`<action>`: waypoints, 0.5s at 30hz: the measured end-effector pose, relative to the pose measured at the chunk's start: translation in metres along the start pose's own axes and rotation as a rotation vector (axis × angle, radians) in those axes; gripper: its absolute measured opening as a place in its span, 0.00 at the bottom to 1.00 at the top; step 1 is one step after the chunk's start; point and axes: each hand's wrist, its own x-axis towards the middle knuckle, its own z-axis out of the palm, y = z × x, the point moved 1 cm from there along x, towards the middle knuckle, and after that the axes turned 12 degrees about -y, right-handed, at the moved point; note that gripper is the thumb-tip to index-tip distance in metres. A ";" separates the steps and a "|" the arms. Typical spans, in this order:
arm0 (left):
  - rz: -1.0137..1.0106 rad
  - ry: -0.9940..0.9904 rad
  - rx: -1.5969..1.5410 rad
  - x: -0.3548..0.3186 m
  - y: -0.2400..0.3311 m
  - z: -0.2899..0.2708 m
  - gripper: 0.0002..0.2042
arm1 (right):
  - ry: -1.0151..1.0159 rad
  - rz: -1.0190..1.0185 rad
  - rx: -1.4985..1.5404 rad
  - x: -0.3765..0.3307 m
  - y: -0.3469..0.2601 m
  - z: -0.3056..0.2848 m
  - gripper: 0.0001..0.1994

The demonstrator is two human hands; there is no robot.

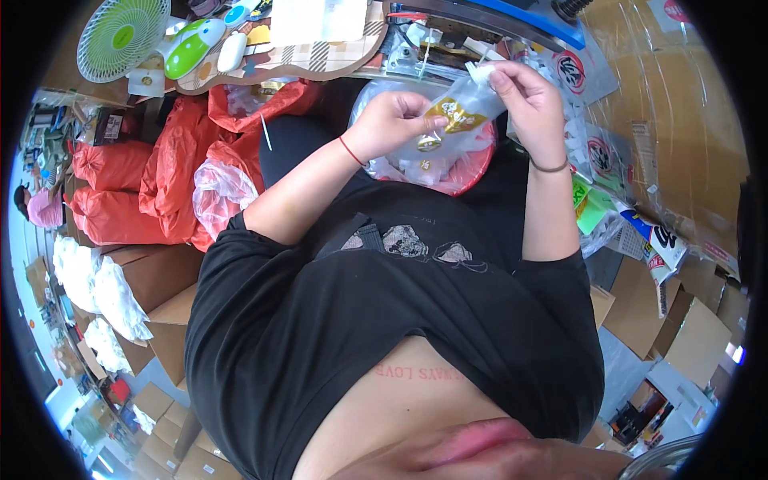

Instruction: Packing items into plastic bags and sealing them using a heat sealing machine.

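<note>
A clear plastic bag [472, 100] with a gold printed panel is held up slanting between my hands, over my lap. My left hand [392, 126] grips its lower left side, the thumb lying on the gold panel. At the upper right end, my right hand [534, 104] pinches thumb against fingers around something whitish and crumpled [482, 74]; whether that is the bag's own mouth or a separate piece I cannot tell. Below them, a red-rimmed container [472, 180] sits between my legs with several similar clear bags in it, partly hidden by my hands.
Ahead lies the workbench with a patterned mat [264, 66], a green-and-white fan [124, 36], a white mouse-shaped object [232, 53] and a metal machine with a blue bar [528, 20]. Red sacks [172, 176] crowd the left; a big cardboard box [672, 104] stands at right.
</note>
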 end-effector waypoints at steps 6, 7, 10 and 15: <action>-0.071 -0.276 -0.628 0.004 -0.001 0.029 0.12 | -0.177 0.063 -0.087 -0.010 0.009 -0.027 0.14; -0.101 -0.270 -0.644 0.003 0.000 0.031 0.12 | -0.127 0.087 -0.099 -0.012 0.006 -0.029 0.15; -0.151 -0.260 -0.672 0.007 0.004 0.029 0.13 | -0.009 0.204 -0.664 -0.031 0.029 -0.062 0.16; -0.136 -0.106 -0.703 0.041 -0.005 -0.015 0.12 | -0.140 0.570 -1.145 -0.050 0.070 -0.076 0.19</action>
